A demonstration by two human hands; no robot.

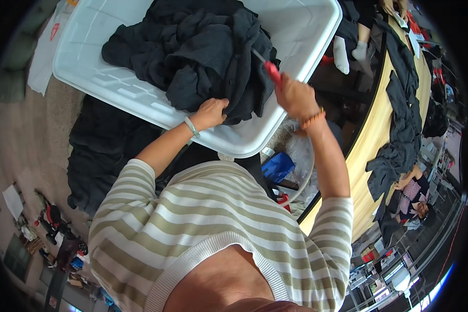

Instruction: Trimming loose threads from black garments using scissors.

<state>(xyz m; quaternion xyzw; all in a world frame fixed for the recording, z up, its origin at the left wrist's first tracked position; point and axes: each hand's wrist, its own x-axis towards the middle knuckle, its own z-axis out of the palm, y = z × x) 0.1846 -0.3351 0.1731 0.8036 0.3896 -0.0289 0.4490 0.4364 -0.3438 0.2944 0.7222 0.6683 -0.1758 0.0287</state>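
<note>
A pile of black garments (192, 52) lies in a large white plastic tub (135, 99) in front of me. Buttons show along the edge of the garment at the pile's right side. My left hand (211, 113) is at the near edge of the pile, fingers curled on the cloth of a black garment. In my right hand (296, 97), over the tub's right rim, is a red-handled tool (272, 72) with a thin metal shaft. Its tip points at the garment's right side; whether it touches the cloth I cannot tell. A pale hose (311, 171) hangs below my right wrist.
More dark cloth (101, 151) is heaped beneath the tub at left. A blue plastic container (278, 167) and clear plastic bags stand low at right. Along the right runs a wooden table (361, 156) with black garments; other people's hands are at its far end and right side.
</note>
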